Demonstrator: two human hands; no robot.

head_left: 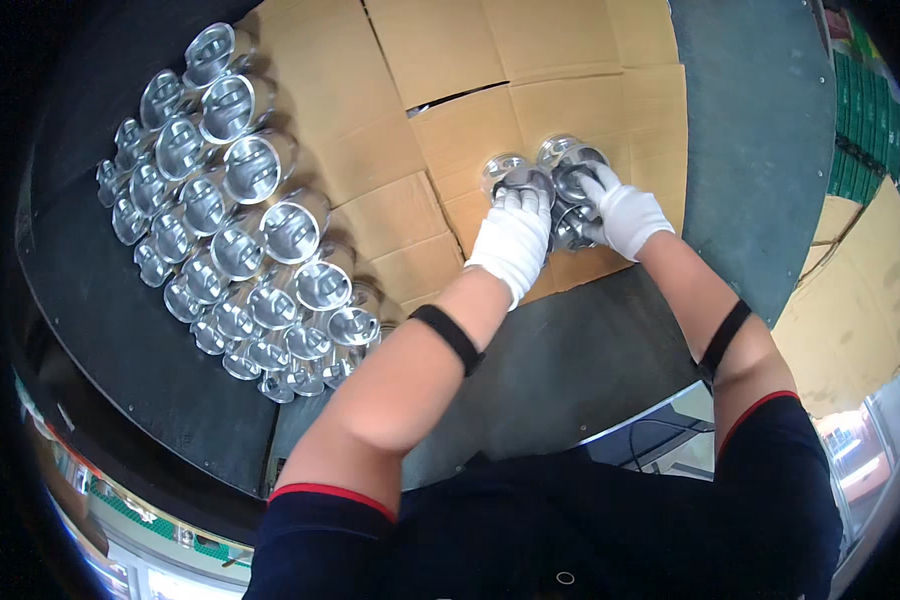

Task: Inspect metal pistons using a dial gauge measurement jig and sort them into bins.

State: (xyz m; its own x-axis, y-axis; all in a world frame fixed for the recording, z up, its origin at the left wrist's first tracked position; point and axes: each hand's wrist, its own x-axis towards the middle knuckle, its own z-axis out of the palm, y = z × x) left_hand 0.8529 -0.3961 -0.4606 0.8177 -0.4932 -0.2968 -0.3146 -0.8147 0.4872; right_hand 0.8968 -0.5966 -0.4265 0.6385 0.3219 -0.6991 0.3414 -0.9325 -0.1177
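Observation:
Both my hands wear white gloves with greyish fingertips. My left hand (514, 228) has its fingers closed over the near side of a shiny metal piston (526, 178), seen at the right part of the cardboard. My right hand (622, 208) grips another piston (572, 180) from the right, thumb and fingers apart around it. These pistons stand close together in a small cluster, with a further piston (558, 148) just behind. Between my hands, part of one more piston (571, 230) shows, partly hidden by my right thumb.
Flattened brown cardboard (370, 130) with seams and a slit covers the dark table (470, 370). Many pistons (253, 168) stand in packed rows on the left. Green crates (860, 120) and a loose cardboard sheet (860, 300) lie beyond the right edge.

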